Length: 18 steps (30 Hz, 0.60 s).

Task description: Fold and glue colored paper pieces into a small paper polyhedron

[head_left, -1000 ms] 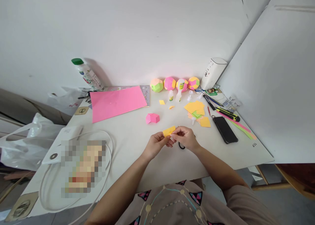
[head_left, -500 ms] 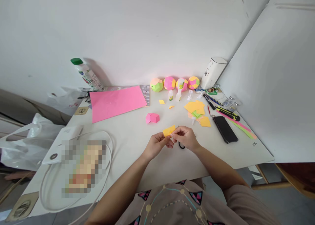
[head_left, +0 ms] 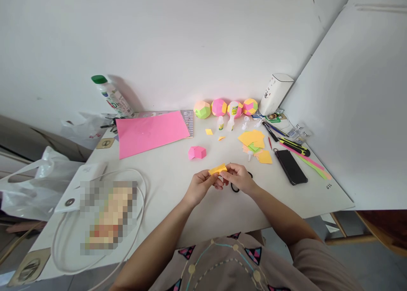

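White table; both hands pinch yellow paper, seemingly folded.

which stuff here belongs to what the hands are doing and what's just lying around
In use: yellow paper piece, pinched by left hand and right hand; likely cut paper squares, glue bottle.
Lying about: phone, pink sheet, utility knife, green-capped bottle.

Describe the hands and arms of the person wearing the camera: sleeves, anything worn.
The left hand and right hand are bare: no gloves, and no ring, watch or bracelet shows. Both forearms are uncovered. A taupe sleeve covers the right upper arm; it belongs to a taupe top stitched with pink-and-black triangles, teal dotted lines and round studs.
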Motion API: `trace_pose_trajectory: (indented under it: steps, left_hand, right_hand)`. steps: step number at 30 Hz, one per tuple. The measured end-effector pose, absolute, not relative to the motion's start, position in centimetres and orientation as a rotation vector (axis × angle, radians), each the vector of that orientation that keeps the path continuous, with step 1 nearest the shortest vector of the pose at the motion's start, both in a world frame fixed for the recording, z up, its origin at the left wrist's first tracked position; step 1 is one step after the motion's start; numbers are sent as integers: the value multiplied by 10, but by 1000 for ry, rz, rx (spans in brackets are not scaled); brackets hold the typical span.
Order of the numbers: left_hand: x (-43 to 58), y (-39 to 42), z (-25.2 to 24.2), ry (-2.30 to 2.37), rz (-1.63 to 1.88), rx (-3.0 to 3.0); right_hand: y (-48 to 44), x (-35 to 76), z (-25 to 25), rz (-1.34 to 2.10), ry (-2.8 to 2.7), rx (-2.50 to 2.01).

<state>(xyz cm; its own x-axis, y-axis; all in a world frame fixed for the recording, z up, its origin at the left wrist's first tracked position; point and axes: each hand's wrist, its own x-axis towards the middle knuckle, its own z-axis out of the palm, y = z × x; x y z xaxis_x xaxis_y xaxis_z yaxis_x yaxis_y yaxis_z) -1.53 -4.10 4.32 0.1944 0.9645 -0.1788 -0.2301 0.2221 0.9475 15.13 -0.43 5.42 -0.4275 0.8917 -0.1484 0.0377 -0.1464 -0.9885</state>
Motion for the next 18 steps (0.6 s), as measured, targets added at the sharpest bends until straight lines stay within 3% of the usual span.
trace_pose_trajectory:
  steps: [18]
  left_hand:
    - [-13,-40,43,1047,992,982]
  right_hand:
    - [-6,151,51,1601,-1426,-1140]
